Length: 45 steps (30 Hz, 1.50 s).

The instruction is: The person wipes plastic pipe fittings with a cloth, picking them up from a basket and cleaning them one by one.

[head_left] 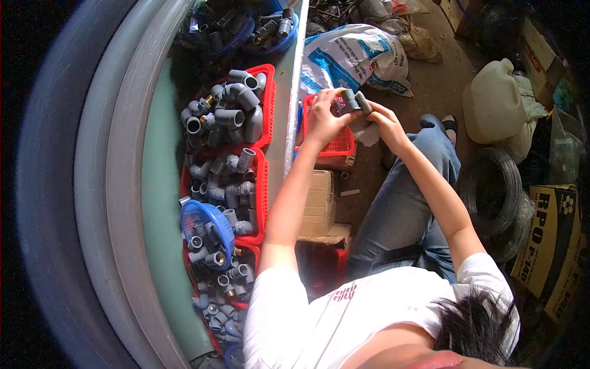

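Note:
My left hand (327, 117) is closed around a grey pipe fitting (350, 101), held up above a red basket (338, 145). Just to its right, my right hand (387, 126) grips a second grey piece (363, 103) between thumb and fingers. The two pieces are side by side, and whether they touch cannot be made out. Something pale (367, 133) shows below my right fingers; it is too small to tell what it is.
Red baskets of grey fittings (268, 111) and a blue basket (228, 229) stand at the left. A cardboard box (317, 203) sits below my hands. A white-blue sack (332, 55) lies ahead. A plastic jug (493, 101), wire coils (491, 190) and a yellow box (545, 237) are at right.

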Motion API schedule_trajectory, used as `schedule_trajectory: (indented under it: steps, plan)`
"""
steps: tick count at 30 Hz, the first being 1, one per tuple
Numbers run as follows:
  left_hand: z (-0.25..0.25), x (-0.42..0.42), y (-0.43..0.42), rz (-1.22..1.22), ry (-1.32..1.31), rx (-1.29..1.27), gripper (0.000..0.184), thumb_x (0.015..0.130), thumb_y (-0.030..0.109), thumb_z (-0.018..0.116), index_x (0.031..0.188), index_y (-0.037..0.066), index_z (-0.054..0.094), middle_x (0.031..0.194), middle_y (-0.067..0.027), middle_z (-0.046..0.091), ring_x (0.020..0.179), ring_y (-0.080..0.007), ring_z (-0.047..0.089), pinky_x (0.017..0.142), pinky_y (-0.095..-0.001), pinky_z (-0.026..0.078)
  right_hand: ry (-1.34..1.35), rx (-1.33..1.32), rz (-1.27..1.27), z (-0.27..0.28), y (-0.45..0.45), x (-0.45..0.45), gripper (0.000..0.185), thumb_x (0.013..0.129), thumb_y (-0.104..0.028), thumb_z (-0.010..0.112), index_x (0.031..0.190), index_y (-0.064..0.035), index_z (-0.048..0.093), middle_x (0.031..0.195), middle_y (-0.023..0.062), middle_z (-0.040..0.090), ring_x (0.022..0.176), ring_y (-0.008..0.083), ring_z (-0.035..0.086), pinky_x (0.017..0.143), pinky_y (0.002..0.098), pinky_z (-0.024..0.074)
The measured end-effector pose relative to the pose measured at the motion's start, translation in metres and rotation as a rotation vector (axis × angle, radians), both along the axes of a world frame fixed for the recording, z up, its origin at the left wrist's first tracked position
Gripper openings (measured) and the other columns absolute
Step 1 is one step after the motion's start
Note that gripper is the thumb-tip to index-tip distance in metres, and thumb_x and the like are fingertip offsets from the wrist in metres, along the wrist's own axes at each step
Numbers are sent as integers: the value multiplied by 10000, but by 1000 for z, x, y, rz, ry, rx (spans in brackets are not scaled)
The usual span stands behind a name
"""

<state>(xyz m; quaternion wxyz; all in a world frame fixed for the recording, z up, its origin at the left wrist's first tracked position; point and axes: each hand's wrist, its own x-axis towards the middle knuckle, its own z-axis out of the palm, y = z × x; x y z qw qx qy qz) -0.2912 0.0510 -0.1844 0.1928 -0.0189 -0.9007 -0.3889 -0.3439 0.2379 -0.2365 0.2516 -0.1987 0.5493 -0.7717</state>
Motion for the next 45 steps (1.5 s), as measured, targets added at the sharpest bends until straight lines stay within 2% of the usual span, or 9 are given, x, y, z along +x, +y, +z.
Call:
schedule_trajectory:
  steps: [1, 7, 13, 16, 24, 28, 32, 40, 45]
  plan:
    - [0, -1, -1, -21, -56, 20, 606, 710, 308, 849, 1220, 76, 618, 1102, -136, 625, 1074, -286, 603, 978, -405, 466, -121, -42, 1, 3, 0, 3, 498, 909, -70, 484, 1400, -2, 527, 1246, 47, 630, 1103, 120, 569, 962, 252, 441]
    - [5, 5, 7, 1, -108, -33, 602, 702, 345, 835, 1186, 69, 608, 1149, -146, 641, 1099, -357, 602, 957, -458, 473, 141, 74, -82, 3, -2, 5, 492, 923, -29, 455, 1411, -21, 518, 1280, 90, 632, 1141, 128, 572, 965, 283, 459]
    - [-6, 4, 0, -35, -162, -75, 555, 719, 275, 809, 1199, 74, 617, 1159, -165, 663, 1098, -324, 631, 952, -428, 491, 804, 278, -129, 17, -3, 14, 600, 822, 82, 508, 1397, -89, 528, 1409, 202, 530, 1319, 286, 520, 1041, 362, 464]
    - [-10, 2, -4, -43, -166, -34, 591, 696, 343, 815, 1186, 85, 607, 1120, -152, 682, 1049, -337, 648, 912, -468, 491, 940, 389, -55, 31, 2, 22, 600, 800, 90, 530, 1373, -87, 535, 1445, 209, 477, 1345, 359, 448, 1081, 407, 442]
    - [-6, 3, 3, -65, -110, -65, 542, 700, 380, 796, 1141, 105, 640, 1064, -120, 714, 994, -308, 677, 910, -454, 468, 938, 431, -170, 33, 0, 13, 602, 823, 118, 475, 1399, -51, 507, 1477, 186, 455, 1358, 362, 439, 1101, 413, 413]
    - [-8, 0, -2, 18, -84, -76, 503, 722, 366, 776, 1134, 112, 643, 1071, -116, 710, 1013, -297, 672, 896, -454, 468, 1111, 459, -33, 33, 2, 24, 593, 815, 111, 479, 1383, -53, 526, 1475, 171, 463, 1367, 358, 432, 1095, 416, 424]
    - [-5, 3, 1, -31, -73, -153, 492, 732, 362, 770, 1139, 116, 642, 1100, -114, 693, 1054, -294, 648, 925, -449, 454, 1066, 516, -186, 32, -3, 15, 669, 736, 85, 556, 1389, -46, 494, 1488, 159, 445, 1373, 337, 427, 1092, 416, 445]
    - [-5, 3, 6, 27, -15, -199, 559, 645, 346, 840, 1115, 120, 639, 1103, -102, 674, 1069, -294, 624, 916, -466, 455, 870, 391, -121, 30, 0, 26, 605, 825, 94, 499, 1408, -65, 502, 1486, 197, 446, 1333, 387, 468, 1070, 404, 435]
    - [3, 1, 7, -16, -14, 48, 552, 657, 312, 860, 1107, 82, 636, 1036, -120, 677, 975, -300, 657, 858, -433, 505, 378, 130, -240, 6, -13, 8, 489, 942, 10, 429, 1426, -45, 461, 1326, 104, 574, 1149, 150, 580, 996, 319, 466]
